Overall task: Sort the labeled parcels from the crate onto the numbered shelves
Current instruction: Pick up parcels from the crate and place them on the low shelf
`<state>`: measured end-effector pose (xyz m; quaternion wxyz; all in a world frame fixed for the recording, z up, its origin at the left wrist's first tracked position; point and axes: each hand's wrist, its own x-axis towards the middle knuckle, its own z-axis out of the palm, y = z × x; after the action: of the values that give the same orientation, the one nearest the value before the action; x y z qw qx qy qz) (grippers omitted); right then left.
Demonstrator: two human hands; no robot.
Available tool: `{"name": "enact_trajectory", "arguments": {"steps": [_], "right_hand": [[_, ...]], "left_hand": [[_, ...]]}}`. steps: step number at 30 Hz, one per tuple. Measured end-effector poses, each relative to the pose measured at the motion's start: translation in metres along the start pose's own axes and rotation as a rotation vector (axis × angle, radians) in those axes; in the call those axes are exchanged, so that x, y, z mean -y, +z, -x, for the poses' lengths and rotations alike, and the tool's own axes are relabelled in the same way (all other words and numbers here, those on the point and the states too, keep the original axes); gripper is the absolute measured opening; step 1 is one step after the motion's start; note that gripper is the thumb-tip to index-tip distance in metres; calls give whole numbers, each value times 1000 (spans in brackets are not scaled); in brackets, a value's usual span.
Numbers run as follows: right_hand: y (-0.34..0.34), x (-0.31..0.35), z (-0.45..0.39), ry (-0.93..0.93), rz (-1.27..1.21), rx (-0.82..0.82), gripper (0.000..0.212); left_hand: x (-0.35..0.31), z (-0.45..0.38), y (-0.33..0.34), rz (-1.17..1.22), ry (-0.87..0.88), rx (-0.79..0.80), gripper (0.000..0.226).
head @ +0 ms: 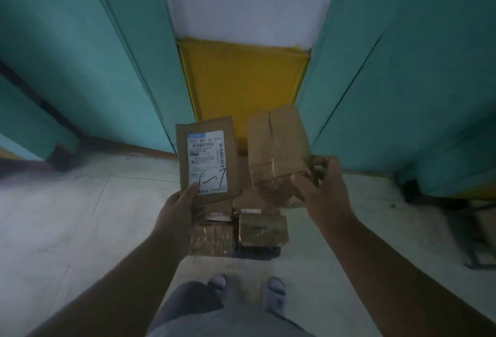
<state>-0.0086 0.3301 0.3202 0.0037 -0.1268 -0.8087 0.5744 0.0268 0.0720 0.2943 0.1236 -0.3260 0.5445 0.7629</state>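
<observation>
Hands holding two brown parcels.
Left hand grips a flat brown cardboard parcel with a white label; right hand grips a taped brown cardboard box.

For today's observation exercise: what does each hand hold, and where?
Left hand holds the flat labeled parcel by its lower-left corner; right hand holds the taped box by its lower-right corner.

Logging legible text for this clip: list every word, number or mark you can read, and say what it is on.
"641 811 57 [57]", first digits uncertain: printed at the top of the white shipping label on the flat parcel in the left hand.
"1-2 7", roughly: handwritten in black marker along the bottom of that label.
Barcodes and small print on the label: too small and blurred to read.
Taped box in the right hand: no text visible.
</observation>
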Motion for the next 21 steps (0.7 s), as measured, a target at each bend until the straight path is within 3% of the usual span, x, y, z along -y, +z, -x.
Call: {"name": "enact_trajectory", "arguments": {"steps": [3,7,11,13,17,19,21], "right_hand": [[-18,24,14,-9,-226,-44,41],[-23,40,34,-51,-377,-73,65],[-27,38,57,-25,-368,-103,66],[-35,39,72,17,-289,-157,60],[-64,50,99,128,-9,-276,25],[-78,49,109,174,100,-342,52],[-94,37,116,215,194,-437,97]], "left_hand": [[-16,1,16,-47,0,92,29],[-43,-12,34,-103,46,179,21],[-49,-14,45,-191,98,284,19],[-43,-10,51,-243,112,316,17],[-25,5,73,-376,157,369,24],[-12,16,90,-451,183,409,36],[2,30,109,-525,205,439,21]]}}
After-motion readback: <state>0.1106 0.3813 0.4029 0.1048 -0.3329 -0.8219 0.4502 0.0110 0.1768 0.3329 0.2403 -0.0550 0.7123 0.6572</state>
